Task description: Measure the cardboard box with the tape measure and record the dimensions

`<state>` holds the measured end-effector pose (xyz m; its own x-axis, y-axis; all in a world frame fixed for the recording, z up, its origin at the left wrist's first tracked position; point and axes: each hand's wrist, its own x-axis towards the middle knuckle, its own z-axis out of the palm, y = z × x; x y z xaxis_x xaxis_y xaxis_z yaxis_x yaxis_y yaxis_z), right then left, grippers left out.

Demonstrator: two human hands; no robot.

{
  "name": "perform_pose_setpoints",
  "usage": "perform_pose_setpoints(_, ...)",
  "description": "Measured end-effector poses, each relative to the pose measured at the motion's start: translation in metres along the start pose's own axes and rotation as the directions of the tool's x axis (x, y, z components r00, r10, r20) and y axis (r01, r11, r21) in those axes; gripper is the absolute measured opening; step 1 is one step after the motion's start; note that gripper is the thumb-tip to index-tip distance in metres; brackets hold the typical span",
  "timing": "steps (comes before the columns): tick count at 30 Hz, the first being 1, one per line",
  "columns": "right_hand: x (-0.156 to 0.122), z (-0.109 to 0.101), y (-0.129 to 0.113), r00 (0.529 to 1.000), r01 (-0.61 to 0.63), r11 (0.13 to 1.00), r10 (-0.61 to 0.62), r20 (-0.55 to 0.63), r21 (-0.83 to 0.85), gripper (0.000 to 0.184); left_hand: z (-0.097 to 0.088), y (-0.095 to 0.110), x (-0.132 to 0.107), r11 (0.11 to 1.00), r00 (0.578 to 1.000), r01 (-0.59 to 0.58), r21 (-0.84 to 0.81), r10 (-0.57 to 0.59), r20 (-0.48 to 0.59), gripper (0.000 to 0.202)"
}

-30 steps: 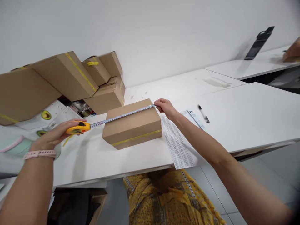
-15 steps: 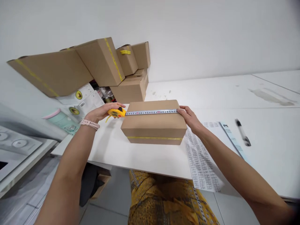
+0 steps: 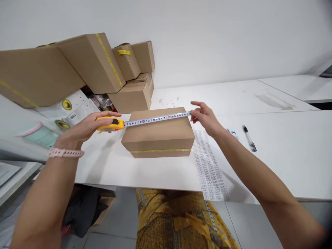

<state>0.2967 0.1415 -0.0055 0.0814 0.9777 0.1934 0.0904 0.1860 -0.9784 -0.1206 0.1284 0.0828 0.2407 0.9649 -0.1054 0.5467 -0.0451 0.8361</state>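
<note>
A brown cardboard box (image 3: 158, 136) with a yellow tape band lies on the white table (image 3: 280, 152) in front of me. My left hand (image 3: 89, 126) grips the yellow tape measure case (image 3: 110, 124) just left of the box. The white blade (image 3: 157, 119) stretches across the box's far top edge. My right hand (image 3: 204, 116) pinches the blade's end at the box's far right corner, with its other fingers spread.
Several cardboard boxes (image 3: 85, 65) are stacked at the back left, with white avocado-printed packets (image 3: 66, 107) and a mint-green container (image 3: 38, 135) below them. A printed sheet (image 3: 210, 162) lies right of the box, hanging over the table's edge. A pen (image 3: 249, 137) lies further right.
The view has shifted. My left hand and the tape case have moved a little away from the box's left end. My right hand has lifted slightly off the box's corner, still pinching the blade.
</note>
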Motion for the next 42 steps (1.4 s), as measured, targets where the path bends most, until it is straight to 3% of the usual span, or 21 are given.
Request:
perform_pose_setpoints(2,0.016,-0.007,-0.011,0.988,0.154,0.988,-0.154,-0.010,0.021,0.028,0.029,0.009,-0.036,0.998,0.999,0.029,-0.049,-0.026,0.045,0.061)
perform_pose_setpoints(4,0.035,-0.005,-0.022,0.970,0.232,0.972,-0.234,0.065,0.039,0.019,0.077,0.012,-0.075,0.950,0.959,0.163,-0.267,-0.089,0.271,0.067)
perform_pose_setpoints(6,0.055,0.008,-0.028,0.950,0.200,0.979,-0.205,0.236,0.048,0.012,0.134,0.012,-0.106,0.783,0.901,0.339,-0.522,-0.111,0.419,0.069)
perform_pose_setpoints(8,0.072,0.028,-0.028,0.907,0.116,0.993,-0.113,0.406,0.019,0.008,0.184,0.013,-0.122,0.601,0.856,0.426,-0.677,-0.024,0.517,0.068)
perform_pose_setpoints(11,0.092,0.056,-0.021,0.893,0.031,0.999,-0.011,0.451,-0.037,0.004,0.221,0.023,-0.119,0.391,0.924,0.310,-0.867,0.092,0.372,0.058)
perform_pose_setpoints(14,0.100,0.070,-0.012,0.921,-0.026,0.994,0.067,0.384,-0.110,0.004,0.219,0.035,-0.105,0.323,0.960,0.248,-0.913,0.047,0.277,0.053)
perform_pose_setpoints(18,0.094,0.071,-0.004,0.902,0.010,0.979,0.080,0.425,-0.205,0.009,0.215,0.039,-0.104,0.346,0.953,0.296,-0.890,-0.051,0.298,0.047)
perform_pose_setpoints(22,0.093,0.071,-0.002,0.900,0.058,0.987,0.013,0.436,-0.150,0.011,0.228,0.038,-0.117,0.336,0.952,0.303,-0.892,-0.064,0.300,0.046)
perform_pose_setpoints(27,0.096,0.070,-0.005,0.868,0.023,0.988,0.056,0.494,-0.151,0.009,0.238,0.042,-0.126,0.341,0.951,0.304,-0.889,-0.064,0.301,0.043)
perform_pose_setpoints(31,0.088,0.069,-0.009,0.859,0.011,0.990,0.063,0.508,-0.142,0.007,0.240,0.044,-0.128,0.339,0.946,0.320,-0.885,-0.071,0.315,0.041)
perform_pose_setpoints(36,0.077,0.068,-0.011,0.907,0.040,0.999,-0.026,0.421,-0.024,0.007,0.242,0.043,-0.131,0.339,0.949,0.315,-0.886,-0.086,0.304,0.042)
perform_pose_setpoints(42,0.078,0.065,-0.010,0.878,0.028,0.997,0.012,0.479,-0.075,0.014,0.235,0.039,-0.141,0.363,0.943,0.334,-0.870,-0.121,0.311,0.045)
